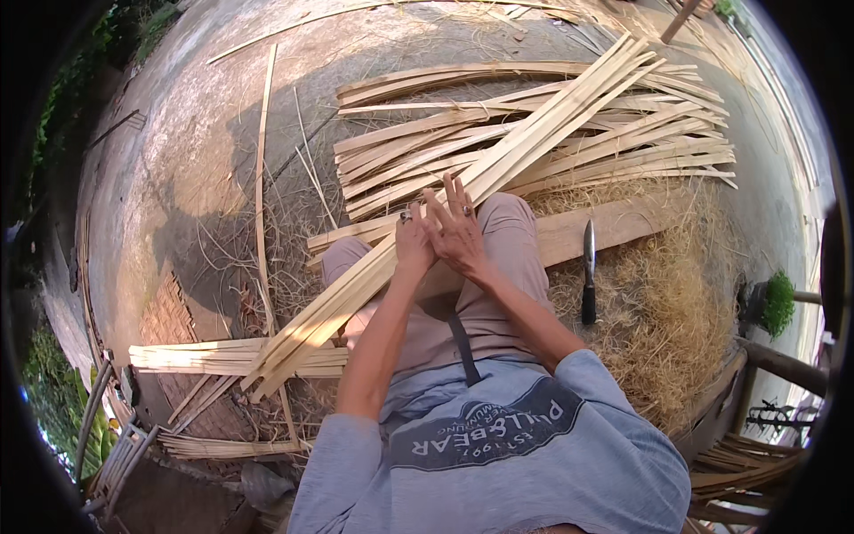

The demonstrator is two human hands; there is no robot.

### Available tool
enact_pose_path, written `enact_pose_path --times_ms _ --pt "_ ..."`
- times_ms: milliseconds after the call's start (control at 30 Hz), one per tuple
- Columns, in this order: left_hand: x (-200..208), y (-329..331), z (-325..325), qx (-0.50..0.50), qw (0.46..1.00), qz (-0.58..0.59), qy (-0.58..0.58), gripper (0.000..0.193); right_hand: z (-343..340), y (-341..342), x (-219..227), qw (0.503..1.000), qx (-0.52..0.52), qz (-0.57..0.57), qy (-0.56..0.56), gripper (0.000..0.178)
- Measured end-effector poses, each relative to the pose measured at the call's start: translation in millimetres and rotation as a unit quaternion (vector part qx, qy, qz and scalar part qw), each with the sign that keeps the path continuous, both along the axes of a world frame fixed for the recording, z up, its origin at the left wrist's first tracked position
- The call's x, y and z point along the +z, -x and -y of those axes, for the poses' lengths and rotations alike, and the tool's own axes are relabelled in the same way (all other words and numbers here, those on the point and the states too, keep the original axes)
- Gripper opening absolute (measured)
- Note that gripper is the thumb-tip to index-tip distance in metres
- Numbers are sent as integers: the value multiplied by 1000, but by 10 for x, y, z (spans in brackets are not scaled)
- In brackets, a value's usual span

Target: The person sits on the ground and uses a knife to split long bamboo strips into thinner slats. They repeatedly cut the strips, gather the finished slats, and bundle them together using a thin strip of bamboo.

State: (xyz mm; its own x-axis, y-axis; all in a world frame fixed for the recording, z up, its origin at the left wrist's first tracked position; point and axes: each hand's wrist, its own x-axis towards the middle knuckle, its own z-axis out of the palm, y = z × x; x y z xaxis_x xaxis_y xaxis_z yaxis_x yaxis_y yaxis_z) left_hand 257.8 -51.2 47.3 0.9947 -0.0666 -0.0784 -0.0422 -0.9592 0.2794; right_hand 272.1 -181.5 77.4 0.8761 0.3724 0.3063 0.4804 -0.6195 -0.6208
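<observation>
A long bundle of pale bamboo strips (331,304) lies slantwise over my lap, from the lower left up to the far right. My left hand (414,242) is closed on the bundle near its middle, with its fingers partly covered by the other hand. Against it rests my right hand (456,235), its fingers stretched out over the strips and pointing away from me. To the right of my knees, a knife (589,267) with a dark handle lies on shavings, its blade pointing away.
A wide pile of bamboo strips (391,147) spreads beyond my knees, with a flat wooden board (614,224) nearer me. Fine shavings (658,320) heap up at right. Shorter strip bundles (200,358) lie at left. A green plant (777,303) stands at far right.
</observation>
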Motion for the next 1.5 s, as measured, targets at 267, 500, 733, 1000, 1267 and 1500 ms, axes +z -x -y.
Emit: enact_pose_path --times_ms 267,500,733,1000,1267,1500 --pt "1423 1148 -1688 239 877 108 402 72 237 -216 -149 977 6 15 213 46" --pt "1177 3434 -3139 696 670 79 245 82 -436 -128 33 974 175 -37 140 43" --pt "957 3468 -2950 601 571 168 534 81 -480 -124 223 960 210 -79 167 43" --pt "995 2847 -2292 543 620 83 561 86 -231 -230 71 964 199 -70 160 41" --pt "899 2429 -1870 519 718 101 453 44 -25 -304 -59 982 123 41 138 42" --pt "730 2494 -1838 539 710 116 439 43 -399 1095 707 718 43 -666 -199 52"
